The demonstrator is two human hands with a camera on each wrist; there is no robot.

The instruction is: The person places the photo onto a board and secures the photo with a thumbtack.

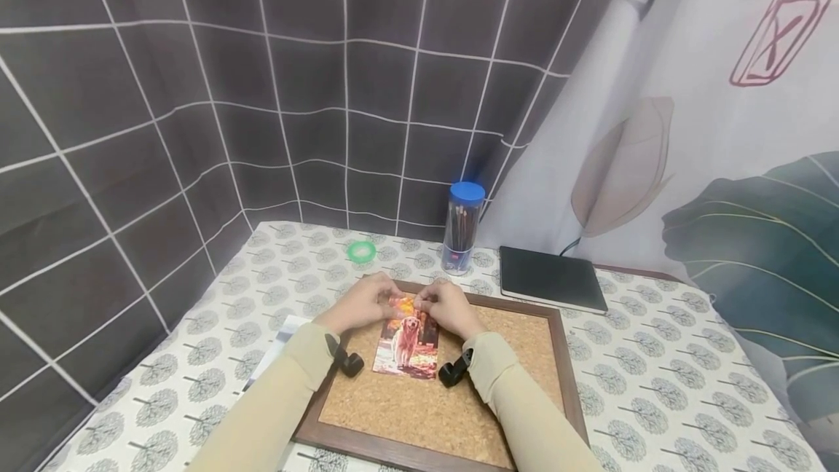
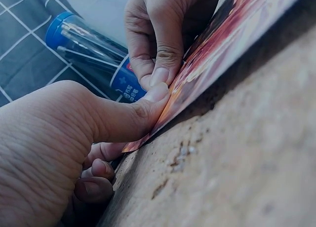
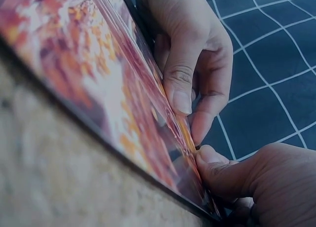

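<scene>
A glossy photo (image 1: 408, 344) of a light-coloured dog among orange leaves lies over the left part of a wood-framed cork board (image 1: 459, 406). My left hand (image 1: 368, 303) pinches the photo's top edge on its left side, thumb on the printed face. Right beside it, my right hand (image 1: 452, 306) pinches the same edge, and the two thumb tips nearly meet in the left wrist view. That wrist view shows the photo (image 2: 217, 64) tilted a little above the cork (image 2: 237, 153). Behind the edge, most of the other fingertips are hidden.
Behind the board stands a clear tube (image 1: 462, 228) of thin sticks with a blue lid. A black flat tablet (image 1: 552, 279) lies to its right, a green ring-shaped roll (image 1: 361, 252) to its left. White paper (image 1: 278, 348) shows past the board's left side.
</scene>
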